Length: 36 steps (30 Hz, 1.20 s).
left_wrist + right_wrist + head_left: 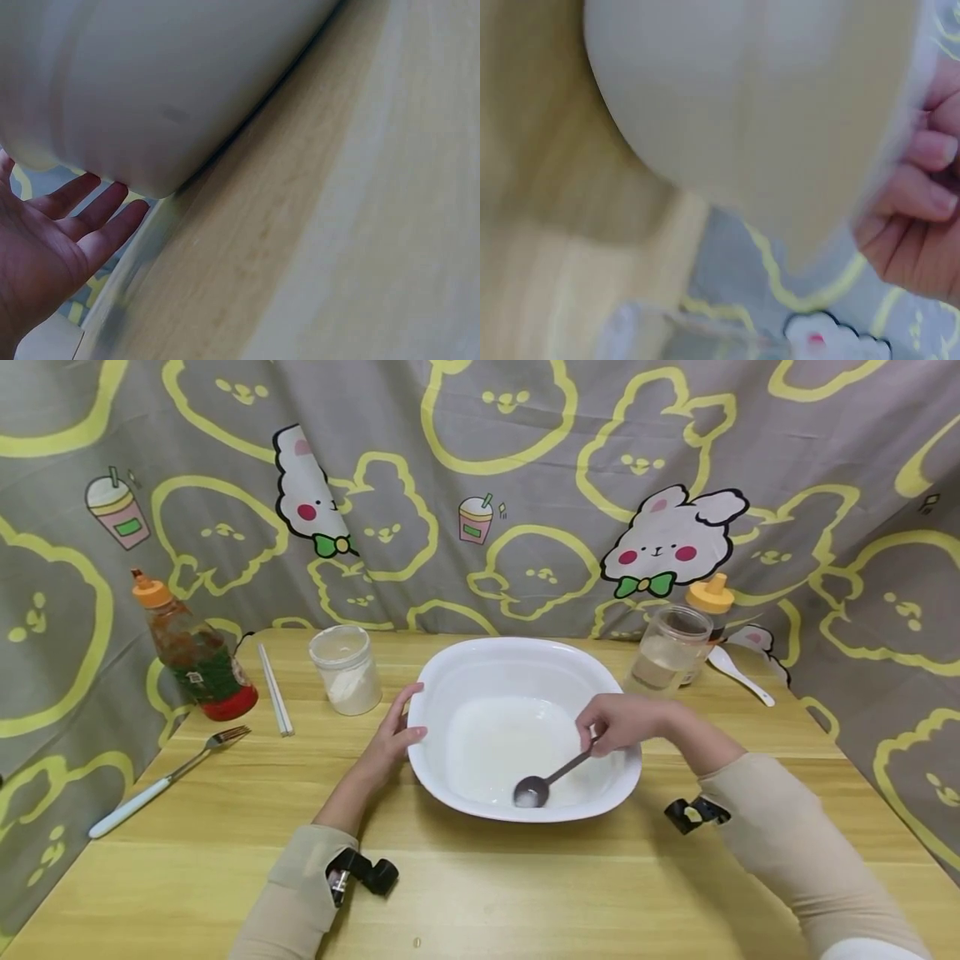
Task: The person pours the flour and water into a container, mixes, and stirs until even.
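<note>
A large white basin (pixel 517 647) stands on the table, with a thin pale liquid (pixel 502 739) in its bottom. My left hand (pixel 393 727) grips its left rim, thumb over the edge; in the left wrist view, the fingers (pixel 101 214) reach the outer wall. Over the right side of the basin, my right hand (pixel 622 720) pinches the handle of a dark spoon (pixel 567 768). The spoon slants down to the left, its bowl low inside near the front wall with something whitish in it. In the right wrist view the basin wall hides the spoon.
Left of the basin are a jar of white powder (pixel 352 681), chopsticks (pixel 275 689), a red sauce bottle (pixel 198 660) and a fork (pixel 172 781). Behind right stand a glass jar of clear liquid (pixel 660 652), an orange-capped bottle (pixel 710 597) and a white spoon (pixel 742 677). A patterned curtain (pixel 525 577) hangs behind.
</note>
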{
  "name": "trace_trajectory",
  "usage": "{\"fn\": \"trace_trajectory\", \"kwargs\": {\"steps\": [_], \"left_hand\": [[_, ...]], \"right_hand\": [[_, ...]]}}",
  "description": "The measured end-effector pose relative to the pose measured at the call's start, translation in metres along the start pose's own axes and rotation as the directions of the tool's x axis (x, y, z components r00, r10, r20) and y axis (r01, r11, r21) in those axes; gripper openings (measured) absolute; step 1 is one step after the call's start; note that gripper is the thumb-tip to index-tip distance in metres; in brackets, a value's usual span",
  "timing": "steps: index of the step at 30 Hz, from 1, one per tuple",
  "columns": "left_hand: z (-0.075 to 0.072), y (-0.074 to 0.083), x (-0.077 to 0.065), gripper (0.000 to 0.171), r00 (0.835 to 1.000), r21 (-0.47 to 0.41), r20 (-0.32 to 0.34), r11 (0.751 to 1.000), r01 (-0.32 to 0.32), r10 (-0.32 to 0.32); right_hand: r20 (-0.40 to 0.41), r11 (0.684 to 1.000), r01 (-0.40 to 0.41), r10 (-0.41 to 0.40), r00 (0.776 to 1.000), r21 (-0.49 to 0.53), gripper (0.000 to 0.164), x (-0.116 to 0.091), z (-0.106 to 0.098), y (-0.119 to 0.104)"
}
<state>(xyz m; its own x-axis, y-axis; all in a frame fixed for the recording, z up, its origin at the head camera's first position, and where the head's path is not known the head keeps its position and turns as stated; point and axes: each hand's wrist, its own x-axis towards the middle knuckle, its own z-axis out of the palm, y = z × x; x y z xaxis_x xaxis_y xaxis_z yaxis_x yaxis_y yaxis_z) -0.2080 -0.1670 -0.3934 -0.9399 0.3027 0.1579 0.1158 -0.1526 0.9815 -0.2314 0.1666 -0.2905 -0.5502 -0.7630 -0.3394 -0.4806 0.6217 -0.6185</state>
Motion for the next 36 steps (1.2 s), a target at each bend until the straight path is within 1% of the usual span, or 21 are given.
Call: {"fn": "trace_trajectory", "kwargs": {"steps": [3, 6, 9, 12, 14, 16, 17, 19, 22, 24, 27, 29, 31, 34, 36], "left_hand": [[0.000, 0.000, 0.000, 0.065, 1.000, 0.003, 0.006, 1.000, 0.007, -0.007], [-0.001, 0.000, -0.001, 0.065, 1.000, 0.002, 0.003, 1.000, 0.010, -0.010], [-0.001, 0.000, -0.001, 0.065, 1.000, 0.000, -0.001, 1.000, 0.005, -0.005], [-0.001, 0.000, -0.001, 0.065, 1.000, 0.001, -0.001, 1.000, 0.004, -0.004], [-0.001, 0.000, -0.001, 0.064, 1.000, 0.004, 0.002, 1.000, 0.007, -0.007], [-0.001, 0.001, -0.001, 0.064, 1.000, 0.008, 0.001, 1.000, 0.009, -0.009], [-0.001, 0.001, -0.001, 0.065, 1.000, 0.008, 0.000, 1.000, 0.008, -0.008], [-0.001, 0.000, -0.001, 0.065, 1.000, 0.008, -0.001, 1.000, 0.005, -0.005], [0.000, 0.000, -0.001, 0.065, 1.000, 0.007, 0.003, 1.000, 0.002, -0.002], [0.000, 0.001, -0.001, 0.065, 1.000, 0.008, 0.005, 1.000, 0.001, -0.001], [0.001, 0.001, -0.001, 0.064, 1.000, 0.013, 0.007, 1.000, 0.000, 0.000], [0.001, 0.001, -0.001, 0.065, 1.000, 0.014, 0.005, 1.000, -0.001, 0.001], [0.001, 0.002, 0.000, 0.065, 1.000, 0.010, 0.006, 1.000, 0.000, 0.000], [0.001, 0.003, 0.000, 0.065, 1.000, 0.001, 0.005, 1.000, 0.007, -0.007], [0.001, 0.003, -0.001, 0.065, 1.000, -0.010, 0.005, 1.000, 0.013, -0.013]], "right_hand": [[-0.051, 0.994, -0.081, 0.078, 0.996, -0.068, 0.013, -0.012, -0.013, 0.003], [-0.127, 0.980, -0.145, 0.128, 0.984, -0.134, 0.014, -0.016, -0.022, 0.007], [-0.208, 0.964, -0.188, 0.148, 0.967, -0.188, 0.014, -0.012, -0.028, 0.010], [-0.272, 0.951, -0.212, 0.148, 0.951, -0.224, 0.011, -0.002, -0.030, 0.012], [-0.304, 0.951, -0.212, 0.139, 0.942, -0.224, 0.009, 0.008, -0.028, 0.014], [-0.338, 0.963, -0.184, 0.109, 0.935, -0.198, 0.007, 0.019, -0.023, 0.016], [-0.351, 0.970, -0.168, 0.099, 0.931, -0.173, 0.006, 0.025, -0.020, 0.017], [-0.365, 0.989, -0.113, 0.072, 0.928, -0.093, 0.004, 0.037, -0.012, 0.020], [-0.352, 0.999, -0.032, 0.042, 0.935, 0.034, 0.006, 0.052, -0.001, 0.018], [-0.314, 0.994, 0.013, 0.021, 0.949, 0.107, 0.007, 0.058, 0.007, 0.014], [-0.234, 0.984, 0.053, -0.013, 0.972, 0.169, 0.009, 0.062, 0.016, 0.007], [-0.181, 0.983, 0.067, -0.035, 0.983, 0.173, 0.009, 0.060, 0.020, 0.003], [-0.140, 0.986, 0.078, -0.057, 0.989, 0.150, 0.008, 0.054, 0.023, -0.001], [-0.094, 0.990, 0.096, -0.086, 0.992, 0.103, 0.006, 0.041, 0.023, -0.003], [-0.070, 0.994, 0.087, -0.083, 0.994, 0.070, 0.006, 0.030, 0.019, -0.004]]}}
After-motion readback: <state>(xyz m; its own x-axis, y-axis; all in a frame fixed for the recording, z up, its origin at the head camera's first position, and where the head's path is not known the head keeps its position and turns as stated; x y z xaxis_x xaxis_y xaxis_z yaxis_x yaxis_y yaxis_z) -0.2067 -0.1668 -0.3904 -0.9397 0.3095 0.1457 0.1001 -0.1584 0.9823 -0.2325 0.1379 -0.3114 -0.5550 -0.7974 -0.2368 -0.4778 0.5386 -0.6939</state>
